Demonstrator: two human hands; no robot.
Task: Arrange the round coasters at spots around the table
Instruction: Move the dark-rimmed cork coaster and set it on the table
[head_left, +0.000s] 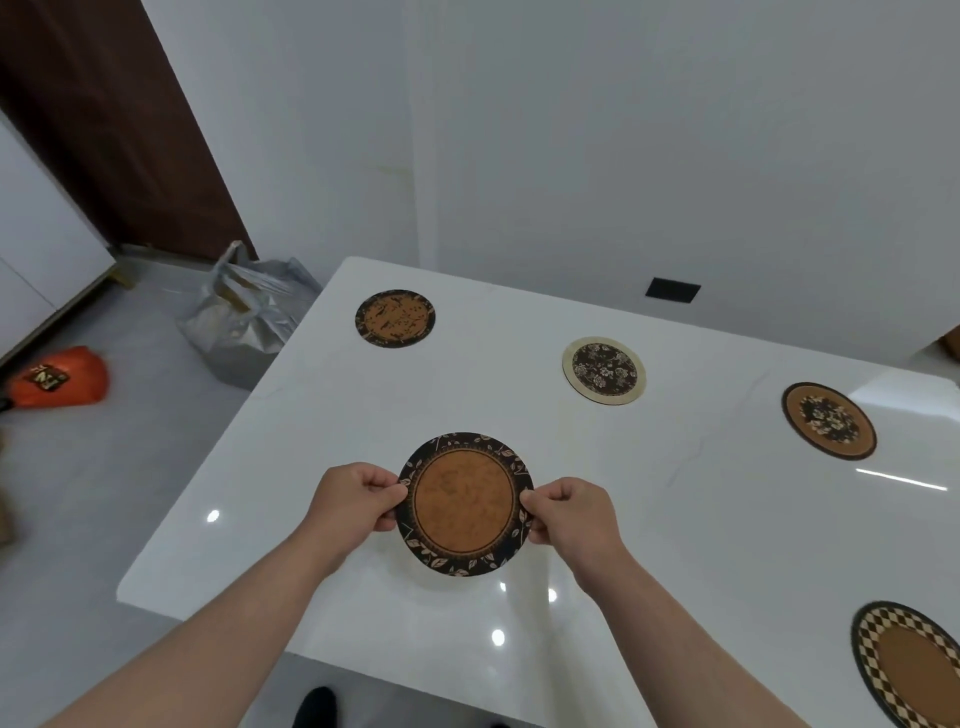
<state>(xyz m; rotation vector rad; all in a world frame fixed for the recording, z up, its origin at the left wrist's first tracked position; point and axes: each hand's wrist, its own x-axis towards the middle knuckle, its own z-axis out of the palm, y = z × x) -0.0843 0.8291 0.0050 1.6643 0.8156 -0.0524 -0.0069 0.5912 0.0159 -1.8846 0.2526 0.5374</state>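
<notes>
Left hand (353, 499), right hand (571, 512) pinch leaf-bordered coaster (464, 503); no readable writing.

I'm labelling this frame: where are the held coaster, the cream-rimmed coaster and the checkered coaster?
held coaster (464, 503), head view, its brown centre.
cream-rimmed coaster (604, 370), head view, its dark floral middle.
checkered coaster (917, 670), head view, its brown centre.

Checkered coaster (914, 670) cut off by the right and bottom edges, worktop (675, 519) cropped at right, fingertips of each hand hidden under the held coaster (464, 503), dark shoe (314, 706) clipped at bottom.
</notes>
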